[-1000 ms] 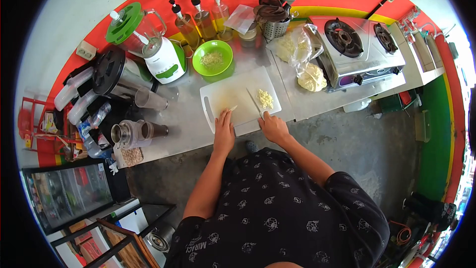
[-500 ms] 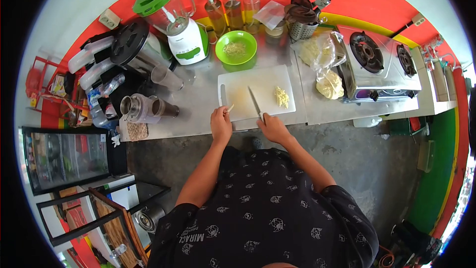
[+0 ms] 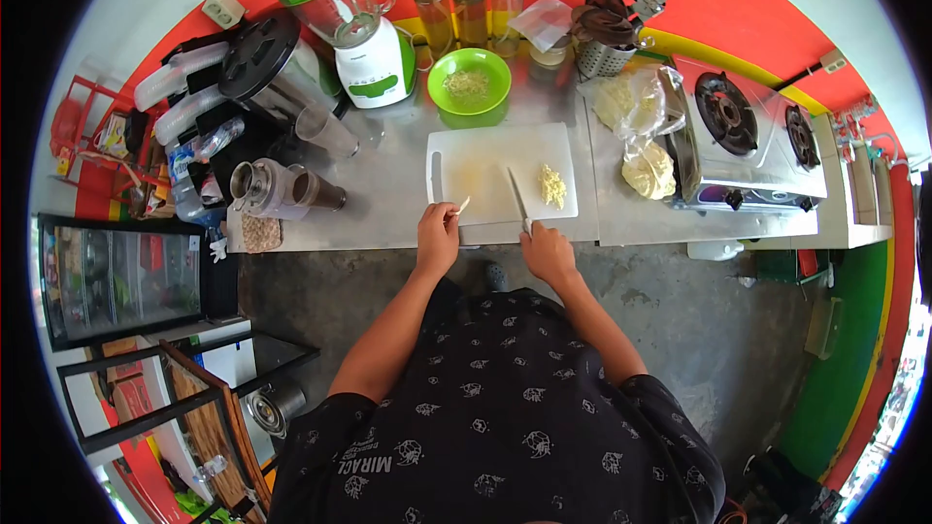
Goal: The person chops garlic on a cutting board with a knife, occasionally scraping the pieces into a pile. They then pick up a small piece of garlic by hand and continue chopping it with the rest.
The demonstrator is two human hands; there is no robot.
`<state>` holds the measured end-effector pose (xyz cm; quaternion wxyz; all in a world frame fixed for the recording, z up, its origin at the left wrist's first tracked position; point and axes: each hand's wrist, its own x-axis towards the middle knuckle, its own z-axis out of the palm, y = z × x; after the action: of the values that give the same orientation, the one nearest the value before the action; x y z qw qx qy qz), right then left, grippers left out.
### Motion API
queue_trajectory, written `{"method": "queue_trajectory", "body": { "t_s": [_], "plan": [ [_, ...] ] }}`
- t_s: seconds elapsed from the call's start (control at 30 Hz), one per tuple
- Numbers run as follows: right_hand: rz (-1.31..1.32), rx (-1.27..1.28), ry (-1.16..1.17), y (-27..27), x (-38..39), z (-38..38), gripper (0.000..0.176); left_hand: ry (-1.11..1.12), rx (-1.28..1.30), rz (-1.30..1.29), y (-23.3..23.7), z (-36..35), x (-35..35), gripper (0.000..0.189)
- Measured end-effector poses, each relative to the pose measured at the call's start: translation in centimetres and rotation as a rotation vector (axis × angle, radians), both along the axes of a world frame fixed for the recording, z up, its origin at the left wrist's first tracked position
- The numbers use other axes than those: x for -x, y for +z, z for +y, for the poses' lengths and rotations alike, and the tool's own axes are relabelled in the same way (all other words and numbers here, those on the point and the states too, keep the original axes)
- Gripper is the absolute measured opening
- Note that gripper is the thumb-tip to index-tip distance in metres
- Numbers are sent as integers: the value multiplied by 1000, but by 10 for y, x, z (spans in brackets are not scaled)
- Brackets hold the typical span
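A small pale sliver [image 3: 464, 204], too small to name more exactly, is pinched in the fingertips of my left hand [image 3: 438, 241] at the near left edge of a white cutting board [image 3: 485, 147]. My right hand [image 3: 549, 254] is closed around the handle of a kitchen knife [image 3: 517, 192]. Its blade points away from me over the board, left of a small heap of chopped pale yellow pieces [image 3: 552, 187]. Behind the board stands a green bowl [image 3: 476, 113] with thin pale shreds inside.
A blender [image 3: 374, 68], several pump bottles [image 3: 470, 15] and a utensil holder [image 3: 599, 58] line the red wall. On the right are plastic bags [image 3: 649, 173] and a gas stove [image 3: 748, 170]. Clear containers [image 3: 267, 189] stand left on the steel counter [image 3: 388, 204].
The knife has shifted right across the board, nearer the chopped heap. My left hand has moved slightly with the pale sliver still pinched. The whole view has tilted a little.
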<state>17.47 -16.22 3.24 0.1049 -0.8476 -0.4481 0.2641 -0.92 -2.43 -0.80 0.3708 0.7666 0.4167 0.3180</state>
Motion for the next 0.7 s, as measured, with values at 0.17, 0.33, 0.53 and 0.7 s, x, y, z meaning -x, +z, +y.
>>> {"method": "queue_trajectory", "body": {
  "t_s": [0.17,0.33,0.53,0.7],
  "plan": [
    [-65,-18,-112,-7,-21,-16,36,-11,97,-39,-2,-2,-20,12],
    [-64,-11,-56,-4,-19,-12,35,-136,125,-76,-3,-6,-46,11],
    [13,-94,43,-14,-9,-1,37,-274,59,-59,1,-5,-68,10],
    [-31,-111,140,-21,1,5,36,-76,-48,-25,-4,0,-52,10]
  ]
}}
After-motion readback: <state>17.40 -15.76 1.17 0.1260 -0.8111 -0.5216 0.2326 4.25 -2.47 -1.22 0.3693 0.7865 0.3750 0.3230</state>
